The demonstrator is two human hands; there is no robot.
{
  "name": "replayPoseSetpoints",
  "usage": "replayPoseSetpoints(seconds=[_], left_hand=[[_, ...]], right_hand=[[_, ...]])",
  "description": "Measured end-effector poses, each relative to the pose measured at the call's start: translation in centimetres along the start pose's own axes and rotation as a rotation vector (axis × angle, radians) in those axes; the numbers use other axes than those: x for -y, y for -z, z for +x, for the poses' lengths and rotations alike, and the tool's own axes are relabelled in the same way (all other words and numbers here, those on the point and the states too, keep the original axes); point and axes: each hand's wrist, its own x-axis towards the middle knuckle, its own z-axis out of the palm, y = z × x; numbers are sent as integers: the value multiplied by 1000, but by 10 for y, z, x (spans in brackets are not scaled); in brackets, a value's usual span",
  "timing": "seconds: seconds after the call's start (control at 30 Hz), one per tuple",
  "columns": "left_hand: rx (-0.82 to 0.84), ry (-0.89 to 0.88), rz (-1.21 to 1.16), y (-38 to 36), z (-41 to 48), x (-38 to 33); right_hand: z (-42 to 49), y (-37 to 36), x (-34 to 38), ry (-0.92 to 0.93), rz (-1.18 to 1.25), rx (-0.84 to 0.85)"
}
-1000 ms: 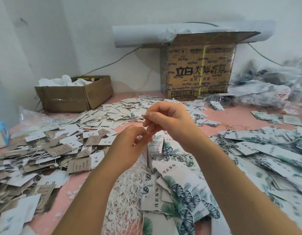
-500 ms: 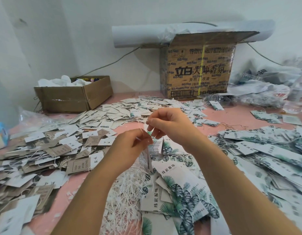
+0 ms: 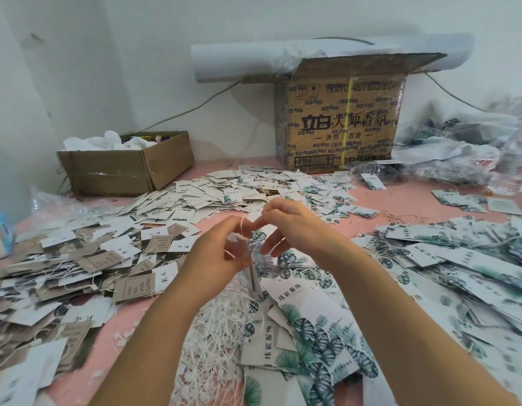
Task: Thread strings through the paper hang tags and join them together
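Tags [image 3: 253, 273] hang edge-on from pinching left hand [image 3: 218, 253]; right hand [image 3: 298, 230] pinches string [image 3: 242, 225] just above them.

Pink table [image 3: 380, 200]: heaps of hang tags [image 3: 213, 197], white strings [image 3: 216, 326], two cardboard boxes [image 3: 341, 124].

White string [image 3: 242, 227] above tags [image 3: 253, 272] (edge-on)

2 hands are working: left hand [image 3: 218, 256], right hand [image 3: 298, 230]. 2 boxes (low box [image 3: 122, 168], tall box [image 3: 341, 118]) + 1 paper roll [image 3: 239, 61] are sitting behind. Uncountable hang tags [image 3: 166, 200], strings [image 3: 218, 326] are lying about.
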Motion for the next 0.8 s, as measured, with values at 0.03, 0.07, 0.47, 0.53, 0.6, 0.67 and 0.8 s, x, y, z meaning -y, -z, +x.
replayPoseSetpoints(seconds=[0.03,0.07,0.47,0.53,0.6,0.67,0.8], left_hand=[[-11,-18,1,-1,0,1],[-24,-33,3,-2,0,2],[-151,147,71,-6,5,31],[-119,175,64,-8,4,33],[-82,200,54,-10,3,35],[-33,214,65,-13,2,37],[50,211,84,-25,-1,44]], right_hand=[[0,-1,-1,-5,-11,17],[0,-2,-1,-8,-15,35],[-1,-2,-2,70,35,76],[-1,-3,-3,64,26,84],[-1,-3,-4,49,19,87],[0,-3,-5,34,9,90],[1,-2,-7,12,-10,97]])
